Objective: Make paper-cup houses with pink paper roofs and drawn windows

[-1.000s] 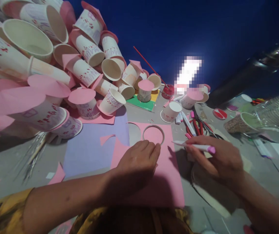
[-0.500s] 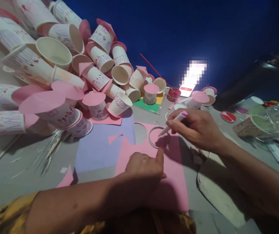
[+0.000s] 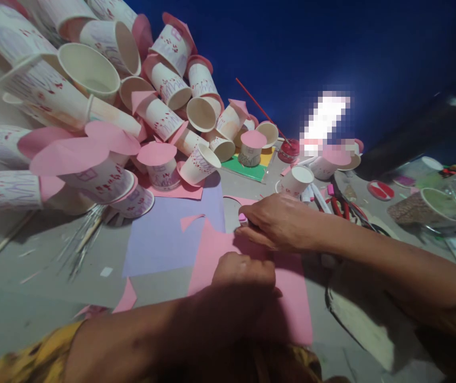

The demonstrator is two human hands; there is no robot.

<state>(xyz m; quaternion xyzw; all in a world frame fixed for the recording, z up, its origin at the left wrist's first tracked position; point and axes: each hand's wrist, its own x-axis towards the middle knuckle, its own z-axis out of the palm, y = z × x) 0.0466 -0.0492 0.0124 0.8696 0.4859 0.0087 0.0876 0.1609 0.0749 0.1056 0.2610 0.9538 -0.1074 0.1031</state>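
Note:
My right hand (image 3: 279, 223) is closed round a marker (image 3: 243, 218), whose pink end shows at the fingertips; its tip is hidden. Under both hands lies a sheet of pink paper (image 3: 291, 308), with a round cut-out at its far left corner. My left hand (image 3: 246, 274) is curled on this sheet just nearer to me, and its fingertips are out of sight behind the knuckles and the right hand. The ring seen earlier on the paper is covered by my hands. A lilac sheet (image 3: 164, 234) extends out from the pink one to the left.
Decorated paper cups (image 3: 164, 117) with pink paper tops are heaped at the left and back. A red paint jar (image 3: 288, 151) holds a thin red stick. At the right are red-handled scissors (image 3: 341, 207), a white cup (image 3: 296, 180) and a patterned cup (image 3: 421, 207). Pink scraps (image 3: 126, 298) lie at front left.
My right hand has moved left and toward me with the marker, swinging round the ring and covering it. The left index finger, stretched onto the ring before, is now hidden.

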